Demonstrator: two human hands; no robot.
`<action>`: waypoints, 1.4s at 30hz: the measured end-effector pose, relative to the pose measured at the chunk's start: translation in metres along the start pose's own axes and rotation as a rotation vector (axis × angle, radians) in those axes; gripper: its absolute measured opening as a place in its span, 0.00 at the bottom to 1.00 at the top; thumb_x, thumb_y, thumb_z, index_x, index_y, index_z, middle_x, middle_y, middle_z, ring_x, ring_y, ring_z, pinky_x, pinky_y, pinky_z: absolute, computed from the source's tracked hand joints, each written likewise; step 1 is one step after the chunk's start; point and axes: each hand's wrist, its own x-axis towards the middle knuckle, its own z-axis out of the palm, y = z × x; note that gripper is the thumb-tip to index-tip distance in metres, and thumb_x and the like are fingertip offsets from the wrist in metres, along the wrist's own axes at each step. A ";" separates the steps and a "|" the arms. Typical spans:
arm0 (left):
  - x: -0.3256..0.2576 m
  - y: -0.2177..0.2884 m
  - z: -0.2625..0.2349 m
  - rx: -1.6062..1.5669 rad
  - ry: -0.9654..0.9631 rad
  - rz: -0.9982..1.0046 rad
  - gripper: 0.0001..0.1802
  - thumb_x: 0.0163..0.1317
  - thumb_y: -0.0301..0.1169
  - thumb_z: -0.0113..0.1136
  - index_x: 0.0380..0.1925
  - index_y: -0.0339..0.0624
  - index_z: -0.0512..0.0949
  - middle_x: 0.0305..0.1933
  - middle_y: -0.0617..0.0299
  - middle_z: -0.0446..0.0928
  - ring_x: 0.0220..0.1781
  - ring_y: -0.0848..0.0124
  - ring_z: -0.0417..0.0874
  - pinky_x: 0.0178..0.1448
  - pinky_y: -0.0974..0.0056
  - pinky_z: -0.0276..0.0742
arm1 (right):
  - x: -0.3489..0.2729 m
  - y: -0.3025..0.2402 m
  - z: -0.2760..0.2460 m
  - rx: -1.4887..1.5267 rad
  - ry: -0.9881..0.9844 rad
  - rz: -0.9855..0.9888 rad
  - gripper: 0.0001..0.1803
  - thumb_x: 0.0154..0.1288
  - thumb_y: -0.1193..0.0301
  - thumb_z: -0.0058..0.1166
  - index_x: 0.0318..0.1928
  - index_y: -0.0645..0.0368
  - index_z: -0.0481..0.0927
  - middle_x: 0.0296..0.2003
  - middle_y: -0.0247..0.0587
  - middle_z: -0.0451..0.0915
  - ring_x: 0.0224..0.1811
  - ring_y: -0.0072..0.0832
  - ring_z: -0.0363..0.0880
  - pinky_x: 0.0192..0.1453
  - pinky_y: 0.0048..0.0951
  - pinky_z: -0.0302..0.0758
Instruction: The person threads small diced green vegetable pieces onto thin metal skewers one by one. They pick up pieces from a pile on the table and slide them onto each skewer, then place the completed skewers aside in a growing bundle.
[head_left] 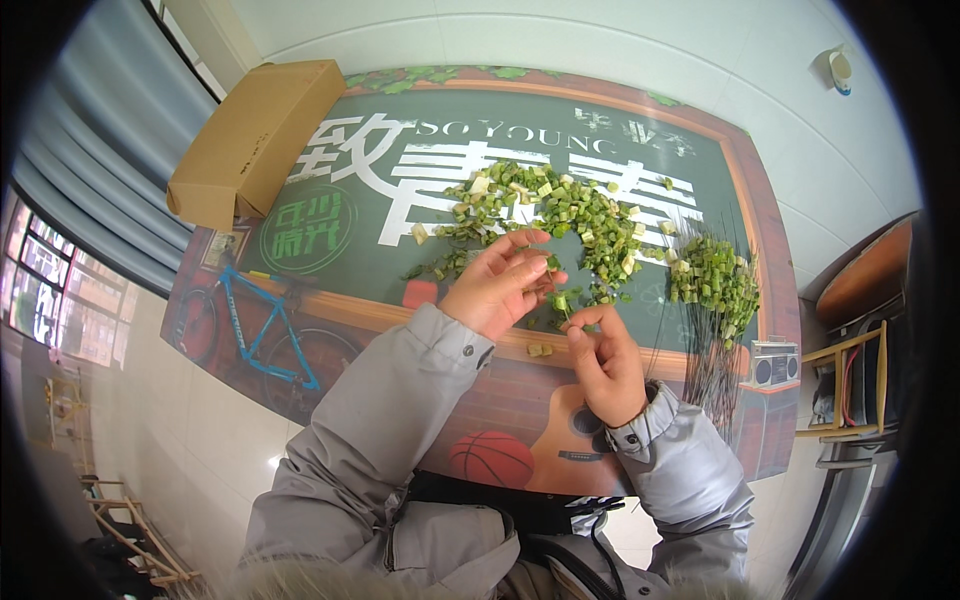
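Note:
Over the middle of the table, my left hand (503, 285) is partly curled, with a small green vegetable piece (553, 262) at its thumb and fingertips. Just right of it and nearer me, my right hand (607, 367) pinches thumb against fingers, right below some green pieces (563, 302). These seem to sit on a thin skewer that hardly shows. Beyond both hands spreads a loose heap of chopped green vegetable (575, 207), pale bits among it. To the right lies a bundle of thin dark skewers (708, 375), their far ends loaded with green pieces (722, 283).
A brown cardboard box (262, 125) stands at the table's far left corner. Two or so cut pieces (540, 350) lie near my right wrist. The printed tabletop (400, 110) ends close to my body. A wooden-framed chair (860, 385) is at the right, a blue-grey curtain (115, 130) at the left.

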 end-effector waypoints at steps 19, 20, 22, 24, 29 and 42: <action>-0.002 -0.003 0.001 0.084 -0.038 -0.055 0.19 0.63 0.25 0.50 0.55 0.42 0.65 0.46 0.63 0.70 0.49 0.67 0.74 0.51 0.61 0.71 | 0.000 -0.001 0.001 0.011 0.022 -0.004 0.04 0.68 0.75 0.43 0.41 0.60 0.65 0.17 0.22 0.64 0.18 0.07 0.55 0.20 0.15 0.50; -0.001 -0.003 0.002 0.105 -0.053 -0.044 0.20 0.63 0.24 0.51 0.55 0.42 0.64 0.45 0.63 0.70 0.49 0.67 0.74 0.51 0.61 0.71 | 0.000 0.000 0.000 -0.002 0.023 -0.017 0.04 0.68 0.75 0.43 0.41 0.60 0.65 0.16 0.22 0.64 0.18 0.07 0.55 0.20 0.15 0.50; 0.000 -0.004 0.003 0.162 -0.071 -0.029 0.23 0.61 0.21 0.51 0.57 0.42 0.63 0.45 0.64 0.70 0.50 0.67 0.74 0.52 0.62 0.70 | 0.001 0.000 0.000 -0.019 0.031 -0.007 0.04 0.68 0.75 0.43 0.40 0.60 0.65 0.16 0.22 0.64 0.18 0.07 0.55 0.20 0.16 0.50; -0.001 -0.005 0.005 0.144 -0.096 -0.019 0.26 0.59 0.18 0.51 0.59 0.43 0.61 0.44 0.64 0.70 0.50 0.68 0.74 0.54 0.62 0.70 | 0.001 0.000 -0.001 -0.044 0.032 -0.019 0.03 0.68 0.75 0.43 0.40 0.60 0.65 0.16 0.22 0.64 0.17 0.07 0.55 0.20 0.16 0.50; -0.003 -0.005 0.009 0.129 -0.079 -0.053 0.31 0.56 0.14 0.52 0.60 0.44 0.60 0.43 0.63 0.70 0.50 0.68 0.73 0.56 0.63 0.69 | 0.001 0.003 -0.001 -0.031 0.040 -0.024 0.03 0.67 0.75 0.43 0.39 0.60 0.65 0.16 0.22 0.64 0.17 0.07 0.55 0.20 0.16 0.50; 0.002 -0.005 0.005 0.020 0.065 0.080 0.24 0.61 0.22 0.51 0.58 0.42 0.63 0.44 0.63 0.72 0.50 0.67 0.73 0.56 0.61 0.69 | 0.003 0.005 -0.001 0.000 0.059 0.003 0.03 0.68 0.75 0.43 0.39 0.60 0.65 0.15 0.21 0.63 0.17 0.07 0.53 0.19 0.16 0.49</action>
